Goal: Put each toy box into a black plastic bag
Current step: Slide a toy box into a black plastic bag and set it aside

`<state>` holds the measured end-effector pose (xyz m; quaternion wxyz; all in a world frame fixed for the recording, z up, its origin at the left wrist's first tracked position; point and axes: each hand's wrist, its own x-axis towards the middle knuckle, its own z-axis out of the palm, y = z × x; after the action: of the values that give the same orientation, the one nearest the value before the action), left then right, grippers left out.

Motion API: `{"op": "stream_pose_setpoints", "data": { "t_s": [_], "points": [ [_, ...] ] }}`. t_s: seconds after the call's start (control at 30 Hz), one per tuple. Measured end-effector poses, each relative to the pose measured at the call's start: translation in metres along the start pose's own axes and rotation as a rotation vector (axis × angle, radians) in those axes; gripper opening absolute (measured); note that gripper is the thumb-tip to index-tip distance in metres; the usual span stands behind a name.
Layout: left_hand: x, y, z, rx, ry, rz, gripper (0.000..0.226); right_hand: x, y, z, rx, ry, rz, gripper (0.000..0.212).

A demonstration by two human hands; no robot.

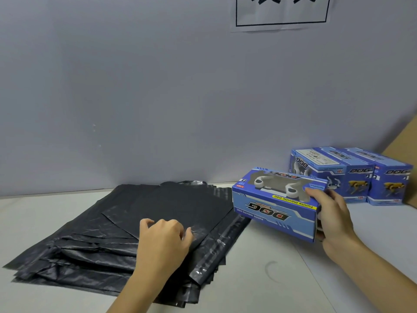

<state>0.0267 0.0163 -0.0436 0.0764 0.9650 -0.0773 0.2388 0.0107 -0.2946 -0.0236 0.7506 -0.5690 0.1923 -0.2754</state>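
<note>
A person stands at a white table [282, 279] set against a grey wall [135, 86]. The right hand [334, 220] grasps one blue toy box [276, 205] by its near end, thumb over the top edge and fingers under the end flap, holding it tilted just above the table at the right edge of the bags. Through the box's window shows a white toy dog, and "DOG" reads upside down on its front. The left hand [165, 233] lies on the top bag [171, 206] of a stack of black bags [90, 251], fingers curled and pinching the plastic near that bag's right corner. The stack is fanned out flat on the table; I can count about six layered edges at its left, though the exact number is hard to tell. Behind the held box, against the wall, stand three more boxes [352, 175] side by side and touching, making four boxes in all. A brown cardboard edge [404, 145] leans in at the far right. One paper sign [282, 12] with a black frame hangs on the wall, its characters cut off at the top.
</note>
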Motion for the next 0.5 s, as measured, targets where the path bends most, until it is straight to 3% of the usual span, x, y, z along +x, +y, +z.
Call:
{"op": "stream_pose_setpoints", "data": {
  "t_s": [0.17, 0.33, 0.5],
  "points": [
    [0.001, 0.002, 0.008, -0.247, -0.024, 0.079, 0.017, -0.001, 0.000, 0.000, -0.001, -0.019, 0.001, 0.052],
    [-0.003, 0.000, 0.015, -0.276, -0.139, 0.089, 0.031, 0.000, 0.003, 0.000, -0.013, -0.057, 0.018, 0.047],
    [-0.003, 0.003, 0.013, -0.333, -0.046, 0.057, 0.010, 0.000, 0.003, 0.000, -0.046, -0.114, 0.025, 0.040]
  ]
}}
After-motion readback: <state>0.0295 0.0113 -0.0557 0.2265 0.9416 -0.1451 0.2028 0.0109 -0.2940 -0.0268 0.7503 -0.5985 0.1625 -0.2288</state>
